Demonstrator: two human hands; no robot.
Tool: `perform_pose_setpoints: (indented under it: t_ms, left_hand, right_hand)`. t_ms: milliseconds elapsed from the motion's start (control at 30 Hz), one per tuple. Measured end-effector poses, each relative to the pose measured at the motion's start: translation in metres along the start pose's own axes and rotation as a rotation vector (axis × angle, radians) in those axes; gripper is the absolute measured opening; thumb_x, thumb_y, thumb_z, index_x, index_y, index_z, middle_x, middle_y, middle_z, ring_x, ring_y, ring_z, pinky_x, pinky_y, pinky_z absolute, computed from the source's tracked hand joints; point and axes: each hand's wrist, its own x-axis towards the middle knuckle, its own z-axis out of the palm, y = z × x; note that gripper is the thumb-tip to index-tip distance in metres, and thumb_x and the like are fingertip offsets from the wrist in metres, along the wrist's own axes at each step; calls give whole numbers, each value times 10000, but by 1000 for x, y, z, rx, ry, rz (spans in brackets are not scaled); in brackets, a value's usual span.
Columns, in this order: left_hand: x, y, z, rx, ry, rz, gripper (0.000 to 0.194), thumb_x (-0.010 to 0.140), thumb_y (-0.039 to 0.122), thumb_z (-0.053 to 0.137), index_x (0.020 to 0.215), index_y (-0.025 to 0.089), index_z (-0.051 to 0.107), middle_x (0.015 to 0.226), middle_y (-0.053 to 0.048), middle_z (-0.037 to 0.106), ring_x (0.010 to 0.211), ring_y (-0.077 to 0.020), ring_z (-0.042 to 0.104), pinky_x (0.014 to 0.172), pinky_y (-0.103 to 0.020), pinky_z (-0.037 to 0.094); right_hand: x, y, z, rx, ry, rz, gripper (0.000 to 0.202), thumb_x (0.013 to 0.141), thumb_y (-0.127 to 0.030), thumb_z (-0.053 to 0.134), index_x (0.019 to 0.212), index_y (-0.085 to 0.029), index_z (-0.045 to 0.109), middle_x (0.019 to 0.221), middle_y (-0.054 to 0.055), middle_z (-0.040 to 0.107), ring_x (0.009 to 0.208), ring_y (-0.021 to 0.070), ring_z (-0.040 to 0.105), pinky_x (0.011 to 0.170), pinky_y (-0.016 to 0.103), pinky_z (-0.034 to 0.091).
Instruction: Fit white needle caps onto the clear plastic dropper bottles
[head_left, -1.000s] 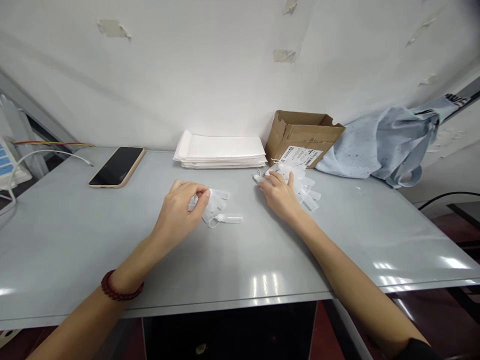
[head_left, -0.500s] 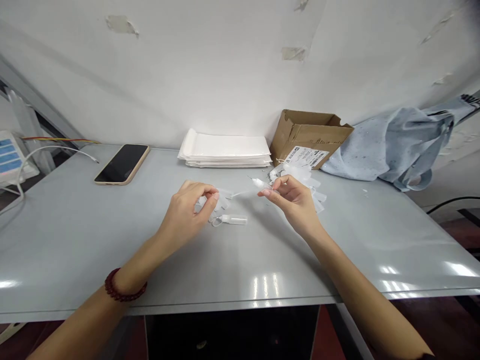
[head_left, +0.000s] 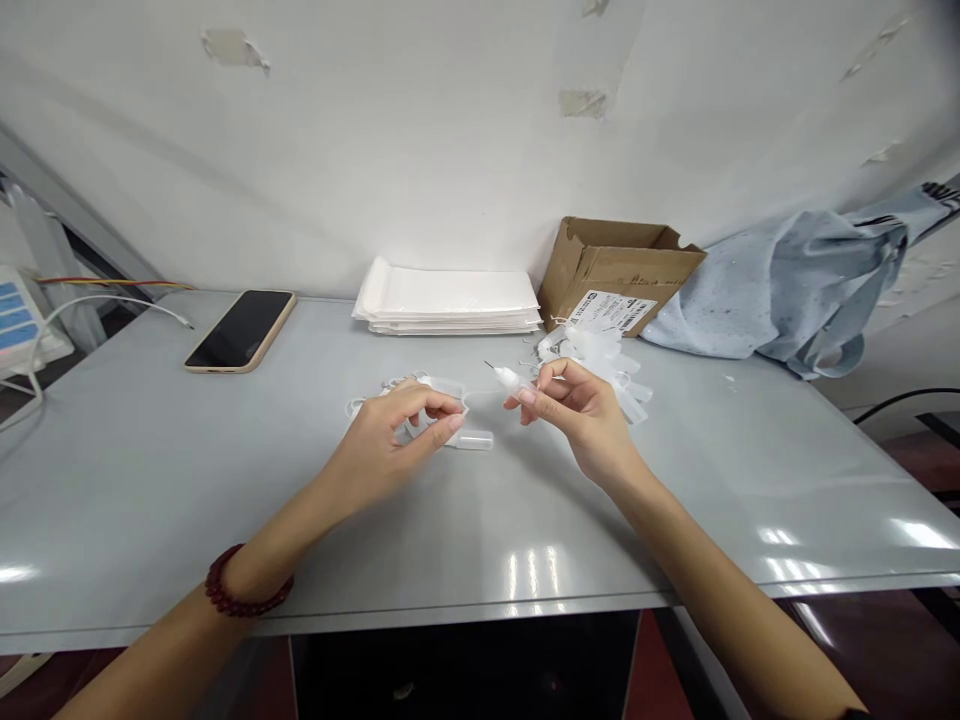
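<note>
My right hand [head_left: 581, 410] pinches a small translucent needle-tip bottle [head_left: 511, 381], its thin metal needle pointing left and slightly up. A thin white strap runs from the bottle toward my left hand [head_left: 397, 428]. The thumb and forefinger of that hand are closed on the small white cap [head_left: 465, 404] at the strap's end, partly hidden by the fingertips. Beneath and behind my left hand lie several similar bottles, one of them a clear bottle [head_left: 475, 440] lying flat. A pile of more such bottles [head_left: 596, 350] rests behind my right hand.
White padded envelopes [head_left: 454, 295] are stacked by the wall. Right of them stands an opened cardboard box [head_left: 637, 265] with a label, beside a light blue cloth [head_left: 772, 290]. A phone [head_left: 241, 330] and a white cable [head_left: 112, 298] lie at the left of the grey table [head_left: 420, 560].
My left hand has moved right, closer to the bottle, and its fingertips have come together on the cap. The bottle in my right hand has shifted slightly left.
</note>
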Motion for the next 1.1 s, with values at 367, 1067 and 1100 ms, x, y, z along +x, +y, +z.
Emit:
perform_pose_setpoints:
  t_ms: [367,1067,1100]
  left_hand:
    - [0,0,-5,-98,1,-88,302,920,356,441,786,201,664,821,-22,665,836,-182,584,744,-282,445]
    - [0,1,-4,-189,42,-42,210,880,301,568,723,185,646,724,0,617,704,-136,539,669,-264,412]
    - [0,1,-5,-193,30,-38,213,886,303,559,731,186,646,726,-1,613,708,-137,535,671,-267,410]
  right_hand:
    - [-1,0,1,5,-3,-15,260,774,-324,709,752,-220,472,613,-37,632,732,169,662,649,292,451]
    - [-5,-2,5,-29,-89,3,274,730,-335,745,854,-214,533,710,-13,672,650,134,595,659,299,465]
    - [-5,-1,5,-38,-96,4,270,729,-339,745,855,-211,544,715,-11,673,644,132,589,656,298,463]
